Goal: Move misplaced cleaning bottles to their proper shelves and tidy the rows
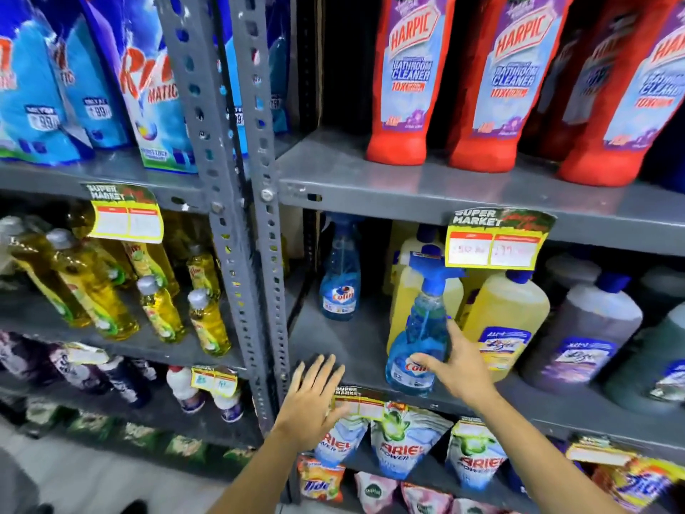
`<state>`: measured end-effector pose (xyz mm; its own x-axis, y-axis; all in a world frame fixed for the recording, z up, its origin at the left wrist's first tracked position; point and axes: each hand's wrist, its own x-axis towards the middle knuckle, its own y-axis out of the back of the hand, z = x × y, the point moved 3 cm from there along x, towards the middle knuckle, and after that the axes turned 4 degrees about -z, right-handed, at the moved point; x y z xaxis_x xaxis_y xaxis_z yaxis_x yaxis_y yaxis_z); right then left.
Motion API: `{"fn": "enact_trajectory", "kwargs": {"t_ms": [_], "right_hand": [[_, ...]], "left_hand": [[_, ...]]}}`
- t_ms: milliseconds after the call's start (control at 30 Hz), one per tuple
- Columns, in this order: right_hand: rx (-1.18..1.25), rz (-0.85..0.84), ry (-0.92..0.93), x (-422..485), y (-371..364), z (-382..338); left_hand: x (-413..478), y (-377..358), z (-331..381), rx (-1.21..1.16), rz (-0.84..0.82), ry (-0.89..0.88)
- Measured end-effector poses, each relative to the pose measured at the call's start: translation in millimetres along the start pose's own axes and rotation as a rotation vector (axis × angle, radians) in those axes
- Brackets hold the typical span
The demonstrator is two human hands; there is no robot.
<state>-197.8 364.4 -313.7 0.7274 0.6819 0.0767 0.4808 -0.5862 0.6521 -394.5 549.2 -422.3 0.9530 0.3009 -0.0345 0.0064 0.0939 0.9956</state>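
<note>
Right hand [457, 359]: forearm enters from the lower right and reaches up and forward to the middle shelf [356, 346]. The palm lies against the right side of a blue spray bottle [417, 343], thumb across the front label, fingers spread and extended up along its far side. The hand is open around the bottle's body; whether it bears the bottle's weight cannot be told. The bottle stands tilted at the shelf's front edge, trigger head up, directly in front of a yellow bottle [508, 317].

Left hand [315, 396]: forearm enters from the bottom centre, angled up. The hand is open, fingers spread and pointing upward, palm toward the shelving, holding nothing. It sits at the shelf's front lip, over a price tag [361, 404] and above the Ariel pouches [402, 445] on the level below.

A second spray bottle [340, 287] stands upright at the back of the same shelf, above and beyond the left hand, beside the upright post [255, 224]. Between the two hands the shelf surface is bare. Red Harpic bottles [406, 79] stand on the shelf above both hands.
</note>
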Motion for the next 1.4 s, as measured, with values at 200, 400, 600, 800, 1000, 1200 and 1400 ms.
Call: {"fn": "enact_trajectory", "kwargs": {"t_ms": [200,400,600,800,1000,1200,1400], "right_hand": [[-0.03,0.085,0.048,1,-40,-39],[-0.054,0.093,0.036,29,-74,-72],[-0.011,-0.001,0.007,56,-82,-85],[0.03,-0.092,0.03,64,-85,-89],[0.013,-0.074,0.009,60,-96,-98],[0.004,-0.067,0.01,60,-99,-97],[0.04,-0.116,0.016,65,-94,-97]], "left_hand": [[-1,-1,-1,-0.029,0.023,-0.003],[-2,-3,-2,-0.043,0.001,0.002],[-3,-2,-3,0.026,-0.062,0.024],[-2,-1,-1,0.049,-0.048,0.042],[-2,6,3,0.081,-0.006,0.012],[-3,1,-1,0.049,-0.06,0.051],[-2,-4,-2,0.051,-0.027,0.033]]}}
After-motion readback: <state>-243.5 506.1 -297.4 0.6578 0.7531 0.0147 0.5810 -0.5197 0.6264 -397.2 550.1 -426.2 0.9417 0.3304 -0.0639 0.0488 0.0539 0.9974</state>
